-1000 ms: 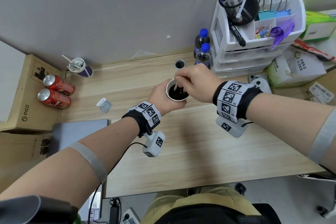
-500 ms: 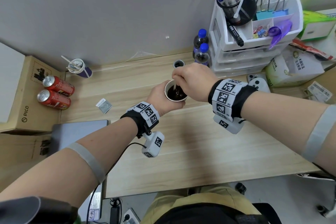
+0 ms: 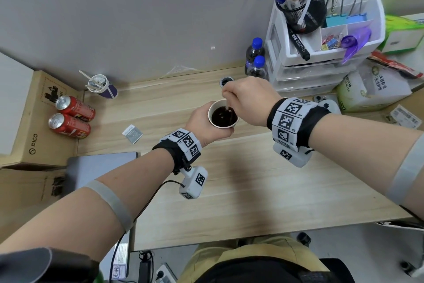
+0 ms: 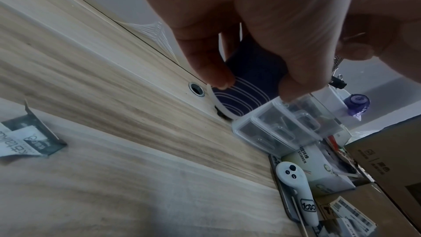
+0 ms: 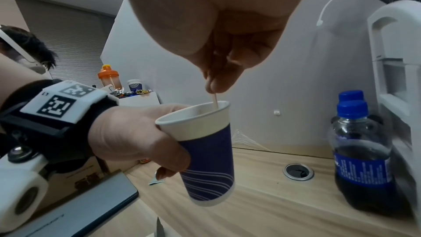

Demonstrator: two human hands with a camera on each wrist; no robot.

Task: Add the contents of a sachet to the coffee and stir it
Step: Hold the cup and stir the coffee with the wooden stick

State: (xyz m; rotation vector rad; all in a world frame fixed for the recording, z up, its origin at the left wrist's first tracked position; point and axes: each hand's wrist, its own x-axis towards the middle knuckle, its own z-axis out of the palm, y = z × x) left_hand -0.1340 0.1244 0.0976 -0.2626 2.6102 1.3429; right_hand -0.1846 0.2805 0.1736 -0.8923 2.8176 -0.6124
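A blue and white paper cup (image 3: 223, 115) (image 5: 205, 152) (image 4: 248, 86) of dark coffee is held above the wooden desk (image 3: 241, 191). My left hand (image 3: 204, 125) (image 5: 136, 138) grips its side from the left. My right hand (image 3: 247, 99) (image 5: 218, 71) hovers over the rim and pinches a thin wooden stirrer (image 5: 214, 101) (image 3: 226, 107), whose lower end dips into the coffee. A torn silver sachet (image 3: 132, 133) (image 4: 25, 138) lies on the desk to the left.
Two dark soda bottles (image 3: 255, 60) and a white drawer unit (image 3: 321, 53) stand just behind the cup, near a cable hole (image 3: 226, 81). A second cup with rubbish (image 3: 101, 86), two red cans (image 3: 68, 117) and a grey laptop (image 3: 98, 168) sit left. A white controller (image 4: 296, 186) lies right.
The stirrer and my right hand have shifted slightly around inside the cup's rim. My left hand keeps the cup in the same place.
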